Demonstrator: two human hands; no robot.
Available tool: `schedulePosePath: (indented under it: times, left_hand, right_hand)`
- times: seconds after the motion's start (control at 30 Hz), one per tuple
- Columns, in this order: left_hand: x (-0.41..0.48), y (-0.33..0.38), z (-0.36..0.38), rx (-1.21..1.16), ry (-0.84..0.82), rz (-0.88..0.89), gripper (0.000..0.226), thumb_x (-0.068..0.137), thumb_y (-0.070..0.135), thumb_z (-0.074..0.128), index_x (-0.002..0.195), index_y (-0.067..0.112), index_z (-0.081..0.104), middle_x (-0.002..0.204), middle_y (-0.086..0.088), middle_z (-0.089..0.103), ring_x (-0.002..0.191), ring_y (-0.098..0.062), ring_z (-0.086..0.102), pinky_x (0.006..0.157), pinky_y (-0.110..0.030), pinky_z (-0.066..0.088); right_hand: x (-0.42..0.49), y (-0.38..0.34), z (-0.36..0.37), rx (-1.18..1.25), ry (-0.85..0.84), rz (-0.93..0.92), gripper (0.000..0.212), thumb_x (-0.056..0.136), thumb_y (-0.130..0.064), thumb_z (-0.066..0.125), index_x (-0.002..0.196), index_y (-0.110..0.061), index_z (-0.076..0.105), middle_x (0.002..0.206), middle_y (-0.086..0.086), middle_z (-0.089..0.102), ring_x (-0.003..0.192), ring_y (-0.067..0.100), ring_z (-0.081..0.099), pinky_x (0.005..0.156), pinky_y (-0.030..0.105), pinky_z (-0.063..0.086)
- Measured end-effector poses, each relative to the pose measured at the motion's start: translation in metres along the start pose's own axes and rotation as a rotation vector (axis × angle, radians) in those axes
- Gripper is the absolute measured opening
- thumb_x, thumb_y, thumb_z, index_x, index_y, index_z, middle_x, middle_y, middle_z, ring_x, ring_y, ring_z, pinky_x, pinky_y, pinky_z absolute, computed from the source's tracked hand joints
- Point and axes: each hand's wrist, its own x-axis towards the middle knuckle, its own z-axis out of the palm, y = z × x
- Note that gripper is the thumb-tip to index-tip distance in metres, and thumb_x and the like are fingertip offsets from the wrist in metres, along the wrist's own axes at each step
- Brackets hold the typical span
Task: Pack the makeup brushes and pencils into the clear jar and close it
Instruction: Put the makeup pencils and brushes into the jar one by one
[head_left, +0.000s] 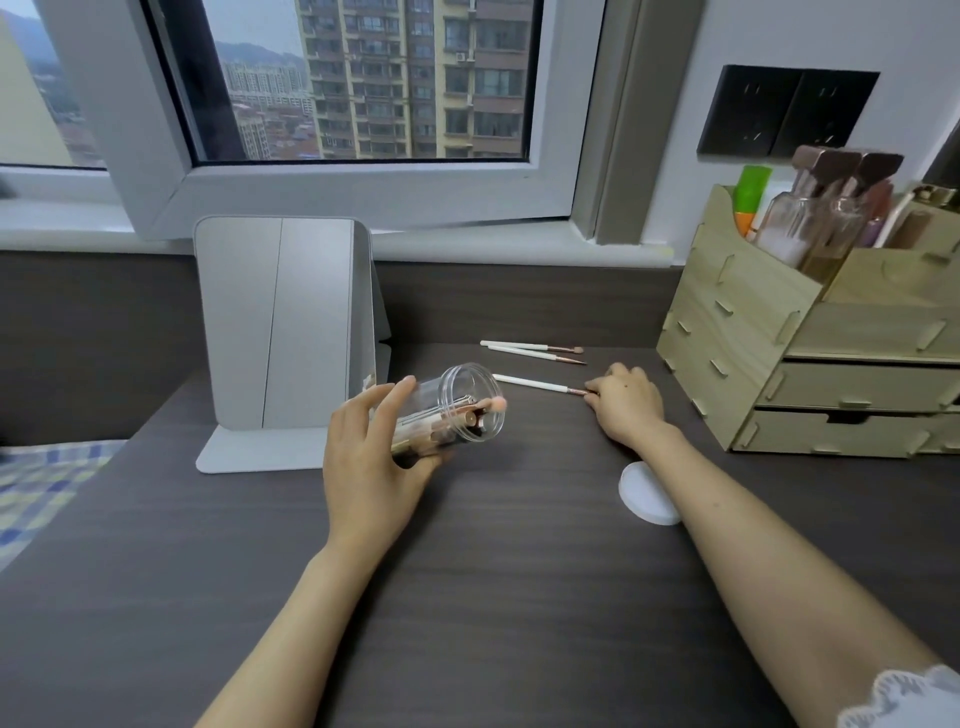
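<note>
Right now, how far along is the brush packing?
Partly done: several brushes already sit in the clear jar, which the left hand holds tilted and open. In hand: the right hand pinches the brush end of one white-handled brush on the desk. Left: two more brushes lie behind it, and the white lid is still off.

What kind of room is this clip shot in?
Probably a bedroom vanity desk in a high-rise flat: a folding mirror stands on the dark desk, a wooden organiser holds cosmetic bottles, checked bedding lies alongside, and the window faces apartment towers.
</note>
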Motion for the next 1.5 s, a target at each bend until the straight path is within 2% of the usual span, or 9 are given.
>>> schedulePosePath:
  times: [0.17, 0.3, 0.47, 0.67, 0.83, 1.03, 1.17, 1.3, 1.5]
  left_hand:
    - [0.000, -0.004, -0.003, 0.011, 0.023, -0.005, 0.080, 0.054, 0.018, 0.087, 0.125, 0.022, 0.050, 0.116, -0.010, 0.059, 0.104, -0.021, 0.046, 0.088, -0.022, 0.034]
    - [0.000, -0.003, 0.000, 0.006, 0.022, 0.009, 0.079, 0.054, 0.019, 0.088, 0.124, 0.020, 0.052, 0.114, -0.011, 0.059, 0.104, -0.021, 0.045, 0.088, -0.022, 0.033]
    - [0.000, -0.004, 0.001, 0.001, 0.028, -0.003, 0.078, 0.054, 0.018, 0.088, 0.124, 0.019, 0.053, 0.114, -0.010, 0.059, 0.105, -0.022, 0.046, 0.088, -0.023, 0.034]
    - [-0.002, -0.001, 0.003, 0.009, 0.008, 0.033, 0.077, 0.055, 0.021, 0.087, 0.124, 0.021, 0.052, 0.115, -0.009, 0.059, 0.103, -0.023, 0.049, 0.089, -0.023, 0.035]
    - [-0.004, 0.000, 0.002, 0.024, -0.016, 0.070, 0.076, 0.058, 0.024, 0.086, 0.125, 0.022, 0.050, 0.116, -0.010, 0.058, 0.104, -0.026, 0.050, 0.088, -0.031, 0.040]
    - [-0.003, -0.001, 0.001, 0.021, -0.005, 0.056, 0.076, 0.057, 0.023, 0.086, 0.124, 0.020, 0.051, 0.114, -0.010, 0.059, 0.103, -0.027, 0.052, 0.090, -0.025, 0.035]
    - [-0.001, -0.001, 0.001, 0.005, 0.009, 0.025, 0.074, 0.057, 0.024, 0.086, 0.123, 0.018, 0.055, 0.114, -0.009, 0.059, 0.101, -0.026, 0.052, 0.089, -0.024, 0.036]
    - [-0.002, -0.001, 0.001, 0.005, 0.006, 0.023, 0.075, 0.057, 0.022, 0.086, 0.124, 0.019, 0.053, 0.114, -0.009, 0.059, 0.102, -0.028, 0.053, 0.089, -0.024, 0.035]
    - [-0.001, -0.002, 0.001, 0.014, 0.012, 0.022, 0.074, 0.058, 0.025, 0.085, 0.124, 0.021, 0.051, 0.115, -0.010, 0.059, 0.103, -0.025, 0.050, 0.090, -0.022, 0.034]
  right_hand:
    - [-0.001, -0.005, -0.001, 0.056, 0.092, -0.044, 0.017, 0.093, -0.018, 0.051, 0.101, -0.008, 0.063, 0.112, 0.014, 0.060, 0.105, 0.034, 0.051, 0.083, 0.042, 0.044]
    - [-0.026, 0.003, -0.025, 0.648, 0.285, 0.046, 0.007, 0.088, -0.010, 0.057, 0.085, -0.011, 0.063, 0.086, 0.009, 0.066, 0.079, 0.023, 0.057, 0.066, 0.031, 0.043]
    - [-0.088, 0.009, -0.076, 1.254, 0.301, -0.169, 0.026, 0.087, 0.003, 0.057, 0.074, -0.019, 0.064, 0.053, -0.006, 0.055, 0.047, 0.003, 0.047, 0.046, 0.013, 0.040]
    - [-0.114, -0.032, -0.093, 0.997, 0.397, -0.380, 0.010, 0.081, -0.007, 0.068, 0.078, -0.017, 0.071, 0.062, -0.022, 0.063, 0.065, -0.004, 0.055, 0.062, 0.006, 0.041]
    - [-0.110, -0.082, -0.076, 0.640, 0.488, -0.595, 0.023, 0.080, -0.035, 0.060, 0.080, -0.017, 0.074, 0.062, -0.010, 0.061, 0.063, 0.010, 0.047, 0.062, 0.021, 0.040]
    - [-0.104, -0.087, -0.066, 0.610, 0.400, -0.730, 0.026, 0.089, -0.025, 0.049, 0.095, -0.017, 0.073, 0.071, 0.001, 0.061, 0.070, 0.016, 0.048, 0.065, 0.024, 0.038]
    - [-0.069, -0.059, -0.062, 0.979, 0.528, -0.330, 0.023, 0.091, -0.012, 0.049, 0.093, -0.009, 0.072, 0.079, -0.012, 0.066, 0.076, 0.001, 0.056, 0.072, 0.022, 0.042]
    - [0.007, -0.026, -0.023, 0.436, 0.287, -0.002, 0.028, 0.093, -0.016, 0.047, 0.114, -0.006, 0.064, 0.117, 0.017, 0.064, 0.107, 0.039, 0.053, 0.093, 0.037, 0.039]
    - [0.047, -0.027, 0.007, -0.041, 0.075, -0.074, 0.029, 0.095, -0.009, 0.040, 0.117, 0.000, 0.055, 0.122, 0.020, 0.056, 0.112, 0.039, 0.048, 0.089, 0.042, 0.043]
